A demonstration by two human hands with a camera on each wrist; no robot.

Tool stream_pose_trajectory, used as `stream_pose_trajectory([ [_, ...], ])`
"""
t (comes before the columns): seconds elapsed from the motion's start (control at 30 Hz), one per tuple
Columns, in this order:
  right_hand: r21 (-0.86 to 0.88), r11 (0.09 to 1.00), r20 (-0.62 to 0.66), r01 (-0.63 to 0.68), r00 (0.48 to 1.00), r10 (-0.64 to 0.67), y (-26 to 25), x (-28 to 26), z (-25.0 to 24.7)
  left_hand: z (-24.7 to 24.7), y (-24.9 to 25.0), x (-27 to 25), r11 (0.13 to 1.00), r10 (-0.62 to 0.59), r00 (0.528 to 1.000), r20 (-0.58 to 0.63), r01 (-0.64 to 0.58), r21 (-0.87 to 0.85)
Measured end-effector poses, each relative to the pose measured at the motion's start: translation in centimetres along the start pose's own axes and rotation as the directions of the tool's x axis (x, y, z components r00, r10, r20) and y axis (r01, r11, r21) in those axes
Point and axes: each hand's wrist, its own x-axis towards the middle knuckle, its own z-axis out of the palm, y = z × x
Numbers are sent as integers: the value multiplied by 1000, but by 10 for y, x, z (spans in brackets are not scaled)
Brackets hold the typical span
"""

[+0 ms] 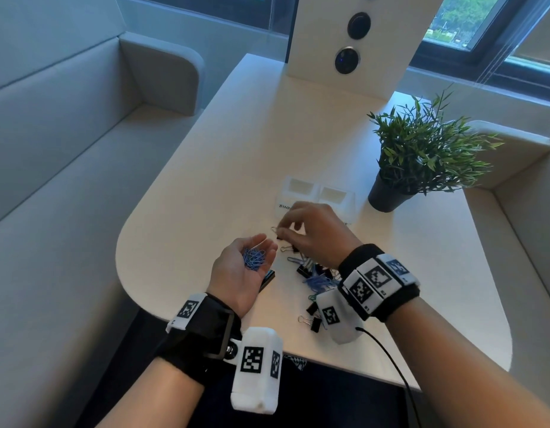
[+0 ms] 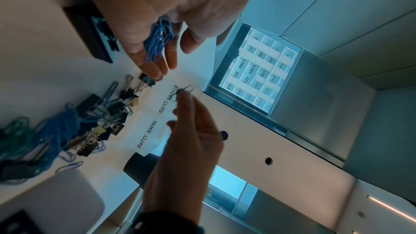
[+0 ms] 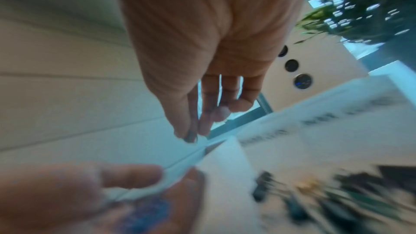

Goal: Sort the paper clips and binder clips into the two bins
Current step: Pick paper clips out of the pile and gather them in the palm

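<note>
L hand [image 1: 246, 267] cupped, palm up — blue paper clips [image 1: 253, 258] in it. R hand [image 1: 314, 233] pinches binder clip [image 1: 275, 230], frame centre, near bins [image 1: 317, 193].

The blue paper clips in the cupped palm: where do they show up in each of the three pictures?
Head view: blue paper clips lie in the upturned left hand, lower centre.
Left wrist view: the clips sit upper centre, against the palm and fingers.
Right wrist view: a blurred blue patch at the bottom, on the palm.
Shared landmark: the right hand, pinching a binder clip, appears in all three.
</note>
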Motion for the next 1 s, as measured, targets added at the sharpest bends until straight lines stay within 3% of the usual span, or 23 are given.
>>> stream_pose_trajectory([
  [0.1,3,999,89,42,995,-42,-14,1,-6,7,-4,0,1000,-19,999,35,20,-21],
  [0.17,-34,999,39,-9,999,11,-5,1,-8,6,-3,2,998,-32,999,15,33,-55],
  [0.27,-226,967,76,-117,988,137,9,-7,4,-1,1,4,996,-30,1000,-2,29,-84],
  [0.37,-374,916,140,-146,967,211,12,-13,25,-6,5,5,996,-25,1000,4,26,-89],
  [0.5,-383,904,130,-188,958,255,13,-6,30,-4,6,3,997,-15,1000,6,15,-81],
  [0.7,-401,905,225,-141,942,247,9,0,28,-3,5,3,997,-18,1000,6,18,-78],
  [1.0,-377,901,164,-215,942,294,15,-10,24,-2,2,1,998,-24,1000,6,24,-64],
])
